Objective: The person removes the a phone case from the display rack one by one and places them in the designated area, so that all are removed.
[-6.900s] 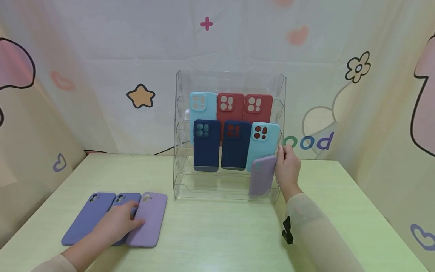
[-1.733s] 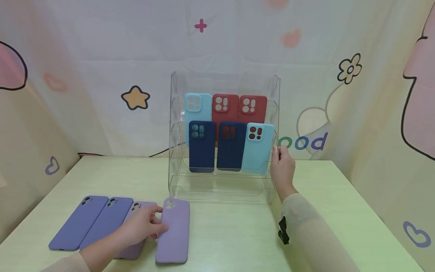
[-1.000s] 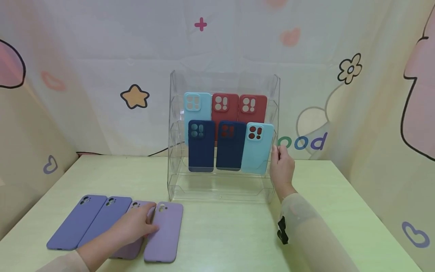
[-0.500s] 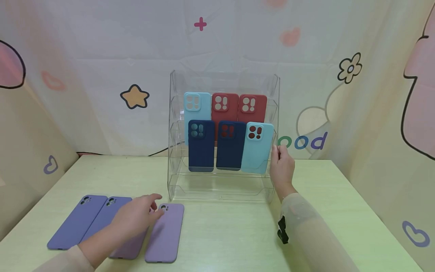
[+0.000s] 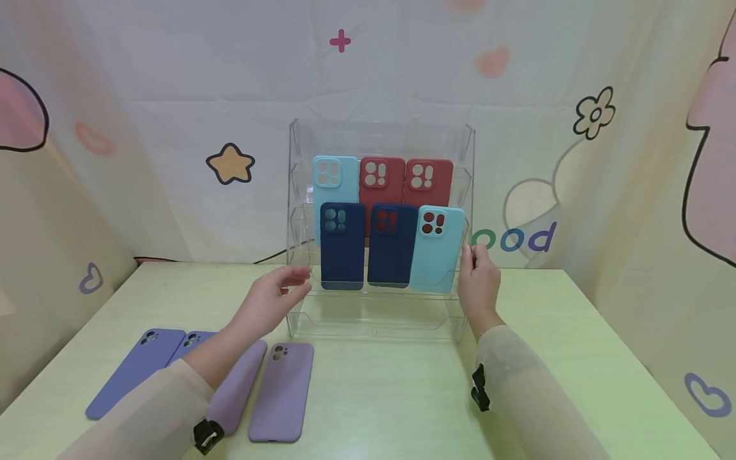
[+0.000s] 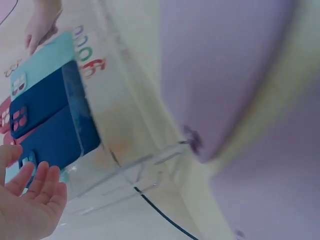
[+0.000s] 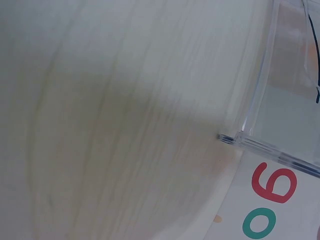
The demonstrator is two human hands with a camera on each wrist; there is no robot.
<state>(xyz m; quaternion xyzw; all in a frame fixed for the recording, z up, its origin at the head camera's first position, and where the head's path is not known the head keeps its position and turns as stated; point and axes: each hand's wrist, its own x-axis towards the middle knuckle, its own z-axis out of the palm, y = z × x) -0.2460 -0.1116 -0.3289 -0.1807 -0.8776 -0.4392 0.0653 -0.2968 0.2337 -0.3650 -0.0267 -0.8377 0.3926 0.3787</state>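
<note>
A clear stepped display rack (image 5: 382,335) stands at mid-table in the head view. Its upper tier shows a light blue phone case (image 5: 347,191) and two red ones (image 5: 397,198). On the tier below are two navy phone cases (image 5: 342,255) and another light blue case (image 5: 438,255). My left hand (image 5: 273,299) is at the rack's left side, fingers loosely bent with nothing between them. My right hand (image 5: 480,281) grips the rack's right side edge. Two lilac phone cases (image 5: 282,393) lie on the table, one partly hidden behind my left sleeve.
Left of the lilac cases lie two blue-violet phone cases (image 5: 135,370), partly covered by my left forearm. A printed cloth (image 5: 172,204) hangs behind the table and at its sides. A dark cable (image 5: 270,259) runs along the table's back edge.
The lilac case from the rack's lower right now lies on the table at the row's right end. My left hand has let go of it and moved up to the rack; my right hand keeps its grip.
</note>
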